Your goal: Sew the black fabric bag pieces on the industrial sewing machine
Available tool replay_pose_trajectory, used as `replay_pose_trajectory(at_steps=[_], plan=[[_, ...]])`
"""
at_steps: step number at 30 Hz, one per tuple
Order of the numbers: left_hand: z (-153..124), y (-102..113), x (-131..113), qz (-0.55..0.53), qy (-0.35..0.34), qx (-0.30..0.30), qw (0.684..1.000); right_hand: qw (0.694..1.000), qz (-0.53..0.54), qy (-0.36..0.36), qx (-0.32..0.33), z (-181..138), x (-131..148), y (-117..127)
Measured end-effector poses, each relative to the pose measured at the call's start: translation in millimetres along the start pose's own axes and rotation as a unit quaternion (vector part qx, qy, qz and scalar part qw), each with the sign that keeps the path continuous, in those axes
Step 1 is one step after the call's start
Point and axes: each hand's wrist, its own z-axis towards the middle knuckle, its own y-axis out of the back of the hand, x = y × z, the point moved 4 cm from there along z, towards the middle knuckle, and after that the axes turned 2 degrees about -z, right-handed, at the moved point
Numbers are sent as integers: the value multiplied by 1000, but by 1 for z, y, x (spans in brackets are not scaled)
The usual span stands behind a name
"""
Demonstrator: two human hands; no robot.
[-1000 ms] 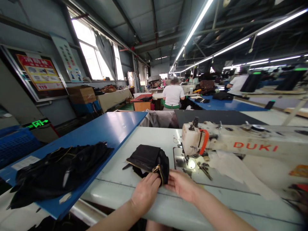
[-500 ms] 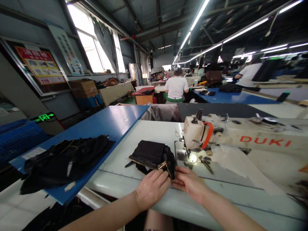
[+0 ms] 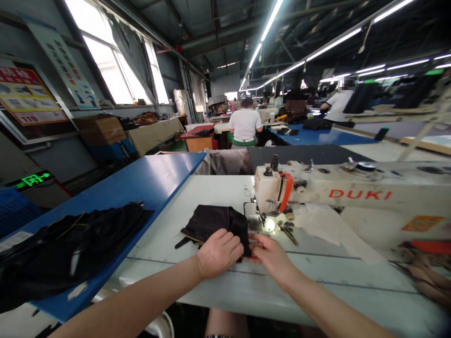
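A black fabric pouch [image 3: 210, 218] with a gold-coloured zip along its lower edge lies on the pale sewing table [image 3: 169, 267], left of the sewing machine's needle area. My left hand [image 3: 221, 253] lies over the pouch's near right part, its fingers curled down on the fabric. The zip pull is mostly hidden beneath that hand. At the pouch's right edge, my right hand [image 3: 269, 256] pinches the black cloth between thumb and fingers. The white sewing machine [image 3: 317, 188] stands just beyond, its lamp lighting the needle plate [image 3: 254, 220].
Small scissors [image 3: 288, 232] lie beside the needle plate, near white sheet material [image 3: 334, 230]. On the left, a blue table [image 3: 151, 173] carries a heap of black fabric pieces [image 3: 70, 244]. Farther off, a person in a white shirt [image 3: 245, 124] sits facing away.
My left hand has moved up over the pouch's corner, covering the zip pull that showed before. The pouch's right flap now lies flatter. The view has shifted right.
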Motion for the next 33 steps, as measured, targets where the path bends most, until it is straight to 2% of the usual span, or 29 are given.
replay_pose_trajectory(at_steps=[6,10,14,17,21,27,33], plan=[[-8,-9,-7,17,36,-56,998,998,43,-30,23,-5,3,3],[-7,-12,-9,19,34,-53,998,997,60,-50,25,-7,5,8],[-3,-12,-10,23,31,-45,998,996,62,-67,-5,-8,4,12],[1,-10,-11,30,7,-38,999,994,67,-81,0,-10,3,12],[5,-9,-10,20,-37,-36,998,995,66,-69,21,-11,7,9],[7,-13,-4,-20,-22,-36,999,998,30,-55,-29,-7,6,11],[8,-10,0,-76,-54,-71,993,999,13,-33,-36,-2,4,11]])
